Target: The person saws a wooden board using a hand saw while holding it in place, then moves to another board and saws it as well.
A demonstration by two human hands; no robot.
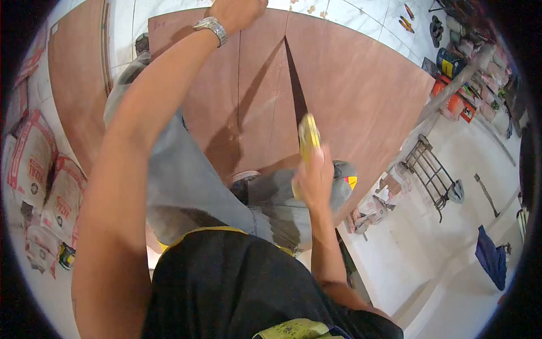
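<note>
Looking down over a black shirt (237, 282) and grey trousers (186, 181) onto a big reddish-brown board (350, 85).

Right hand (313, 178) closed around a yellow tool (308, 138) (kind not clear, much of it hidden by the fingers), held upright just above the knee, its top end at the foot of a dark narrow gap (293, 85) between two sheets of the board.

Left hand (237, 11) stretched out to the far top of the board, wristwatch (212, 28) on the wrist; mostly cut off by the frame edge, so open or closed cannot be told.

Off to the left, on the pale floor: printed sacks (34, 164) lying stacked, contents unseen, and a small tin (66, 255) beside them. Off to the upper right: a blue can with a yellow label (450, 63), an orange box (451, 101) and more clutter along the wall. Lower right: a metal rack (429, 169), a blue cloth (491, 257).
</note>
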